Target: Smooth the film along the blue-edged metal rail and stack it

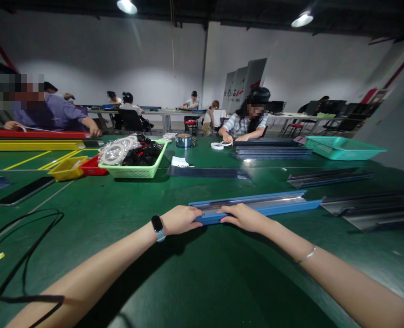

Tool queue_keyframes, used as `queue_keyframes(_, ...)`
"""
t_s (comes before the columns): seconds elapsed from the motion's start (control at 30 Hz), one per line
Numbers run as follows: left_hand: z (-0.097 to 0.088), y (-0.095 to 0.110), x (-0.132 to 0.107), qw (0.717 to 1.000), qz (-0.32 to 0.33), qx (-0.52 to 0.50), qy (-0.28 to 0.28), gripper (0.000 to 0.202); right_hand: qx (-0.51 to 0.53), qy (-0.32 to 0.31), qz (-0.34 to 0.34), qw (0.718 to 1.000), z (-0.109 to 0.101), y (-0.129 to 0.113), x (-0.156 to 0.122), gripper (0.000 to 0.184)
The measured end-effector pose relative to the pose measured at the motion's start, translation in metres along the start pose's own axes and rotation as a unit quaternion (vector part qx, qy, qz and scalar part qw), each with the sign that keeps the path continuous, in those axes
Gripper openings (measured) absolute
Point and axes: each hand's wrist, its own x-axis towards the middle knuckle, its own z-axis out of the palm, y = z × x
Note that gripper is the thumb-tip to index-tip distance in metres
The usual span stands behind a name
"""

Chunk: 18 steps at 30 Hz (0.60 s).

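A long blue channel-shaped profile [283, 206] lies across the green table in front of me, its open side up and a shiny strip along its inside. My left hand [182, 219] grips its left end, thumb on the near wall and fingers over the edge. Just to the right, my right hand [242, 217] holds the near wall of the same profile, fingers bent over into the channel. A black cable [31, 298] crosses over my left forearm.
A light green basket [136, 171] with tape rolls and black parts stands ahead on the left, beside red [95, 165] and yellow bins [68, 168]. Dark profiles [375, 209] lie at right. A clear strip [212, 172] lies beyond my hands; a co-worker [248, 120] sits opposite.
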Motion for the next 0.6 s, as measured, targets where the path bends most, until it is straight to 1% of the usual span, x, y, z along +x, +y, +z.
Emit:
queue_keyframes(0.13,0.004,0.002,0.002,1.000,-0.006,0.002,0.001,0.025,0.003,0.000,-0.004,1.000,-0.003,0.002,-0.001,0.031)
queue_keyframes(0.27,0.005,0.005,0.006,1.000,-0.007,0.024,0.000,0.025,-0.017,0.011,0.022,1.000,-0.005,-0.001,-0.002,0.030)
queue_keyframes(0.33,0.004,0.005,0.009,1.000,-0.003,0.030,-0.001,0.025,-0.029,0.027,0.030,0.999,-0.004,-0.004,-0.002,0.031)
queue_keyframes(0.47,0.002,0.005,0.013,0.999,0.001,0.035,-0.006,0.026,-0.021,0.058,0.016,0.998,0.002,-0.011,0.000,0.038)
queue_keyframes(0.6,0.003,0.005,0.015,1.000,0.008,0.026,-0.002,0.027,-0.006,0.060,0.002,0.998,0.006,-0.014,0.006,0.034)
